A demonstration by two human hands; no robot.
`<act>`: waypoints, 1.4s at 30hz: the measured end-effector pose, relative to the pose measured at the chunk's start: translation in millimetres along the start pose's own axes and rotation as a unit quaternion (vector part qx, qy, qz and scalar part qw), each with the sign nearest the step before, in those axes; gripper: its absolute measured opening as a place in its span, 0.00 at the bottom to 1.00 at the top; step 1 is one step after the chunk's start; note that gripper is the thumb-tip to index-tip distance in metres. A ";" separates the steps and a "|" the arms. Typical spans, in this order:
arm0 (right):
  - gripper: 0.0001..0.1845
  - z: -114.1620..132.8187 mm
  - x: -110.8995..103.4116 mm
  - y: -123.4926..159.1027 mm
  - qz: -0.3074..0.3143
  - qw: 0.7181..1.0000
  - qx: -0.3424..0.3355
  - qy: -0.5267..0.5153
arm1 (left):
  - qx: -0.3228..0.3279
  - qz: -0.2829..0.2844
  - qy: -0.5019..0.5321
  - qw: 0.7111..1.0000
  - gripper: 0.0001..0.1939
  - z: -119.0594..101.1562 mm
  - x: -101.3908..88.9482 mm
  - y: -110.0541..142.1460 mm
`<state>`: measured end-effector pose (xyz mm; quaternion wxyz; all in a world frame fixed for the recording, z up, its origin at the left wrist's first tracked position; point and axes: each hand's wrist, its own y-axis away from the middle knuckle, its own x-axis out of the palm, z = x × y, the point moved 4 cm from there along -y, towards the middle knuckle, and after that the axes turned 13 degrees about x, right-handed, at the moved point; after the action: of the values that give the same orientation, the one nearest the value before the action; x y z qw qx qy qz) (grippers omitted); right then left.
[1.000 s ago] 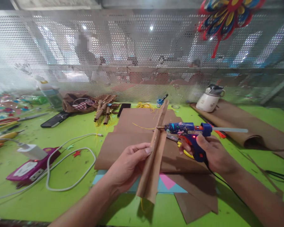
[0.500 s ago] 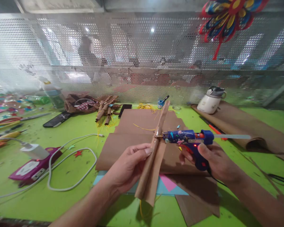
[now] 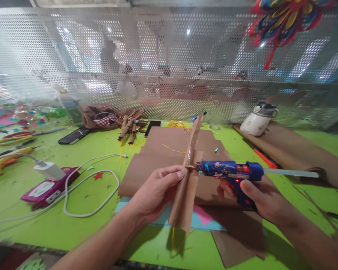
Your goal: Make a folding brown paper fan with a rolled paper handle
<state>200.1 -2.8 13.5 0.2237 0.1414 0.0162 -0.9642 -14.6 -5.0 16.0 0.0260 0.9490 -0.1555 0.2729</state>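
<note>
Between the thumb and fingers of my left hand (image 3: pixel 160 191) is a partly rolled strip of brown kraft paper (image 3: pixel 180 200), slanting away from me, with yellow thread hanging from its near end. A shiny line of glue runs along its far part. My right hand (image 3: pixel 266 202) is closed round the handle of a blue hot glue gun (image 3: pixel 228 170), its red light lit and a clear glue stick out of its back. The gun's nozzle touches or nearly touches the paper just beyond my left thumb. Under both hands lie brown paper sheets (image 3: pixel 146 165) on light blue paper (image 3: pixel 160 221).
At left on the green table (image 3: pixel 95 236) are a purple power strip (image 3: pixel 50 187), a white cable (image 3: pixel 94 214) and a phone (image 3: pixel 74 135). Finished paper rolls (image 3: pixel 126 127) lie at the back. A white bottle (image 3: pixel 255 122) and a large brown paper roll (image 3: pixel 304 150) stand right.
The view has shifted slightly. The glue gun's nozzle has come a little nearer along the paper toward my left thumb. Both hands keep their hold.
</note>
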 end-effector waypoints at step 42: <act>0.20 -2.9 0.2 -11.7 0.008 1.000 -0.010 0.003 | -0.009 0.057 0.018 0.998 0.18 0.3 0.3 -4.6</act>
<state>195.7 7.9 10.3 0.2326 0.1421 0.0255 -0.9618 -12.9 -0.8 16.0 0.0221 0.9334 -0.2114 0.2892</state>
